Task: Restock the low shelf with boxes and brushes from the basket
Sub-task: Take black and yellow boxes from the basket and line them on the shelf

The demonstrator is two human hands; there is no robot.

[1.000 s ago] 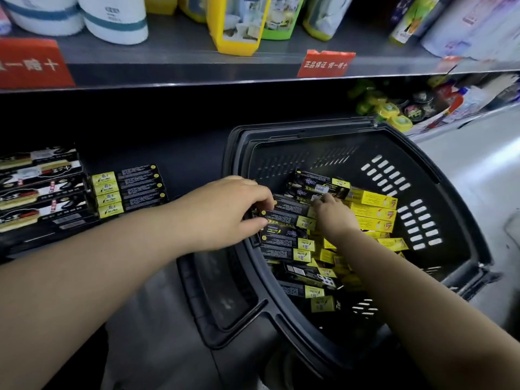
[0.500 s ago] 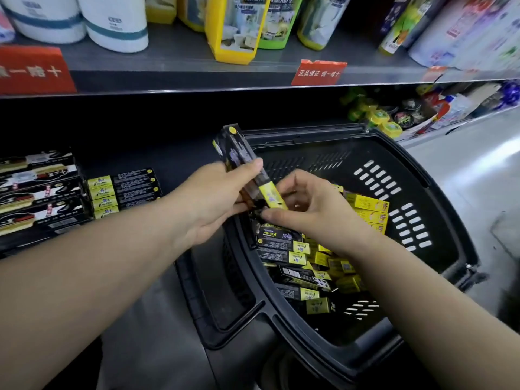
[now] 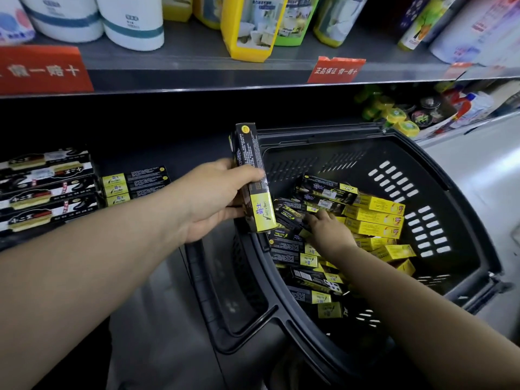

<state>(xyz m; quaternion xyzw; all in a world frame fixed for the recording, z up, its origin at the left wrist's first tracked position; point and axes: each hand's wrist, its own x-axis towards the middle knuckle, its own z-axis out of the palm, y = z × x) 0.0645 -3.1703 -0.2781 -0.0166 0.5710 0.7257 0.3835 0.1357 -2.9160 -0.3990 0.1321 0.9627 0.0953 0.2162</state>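
In the left hand point(image 3: 213, 201), the upright box point(image 3: 249, 164), gripped low, could topple; the right hand point(image 3: 329, 230) below it: grasp unclear.

Left grip point(image 3: 208, 204) has lifted one box point(image 3: 251, 175) out of the basket point(image 3: 464, 192); 1 s ago it was down on the pile point(image 3: 374, 218). Box now more upright, centre frame. Right grip point(image 3: 329, 230) let go of its lower end and is back down on the pile.
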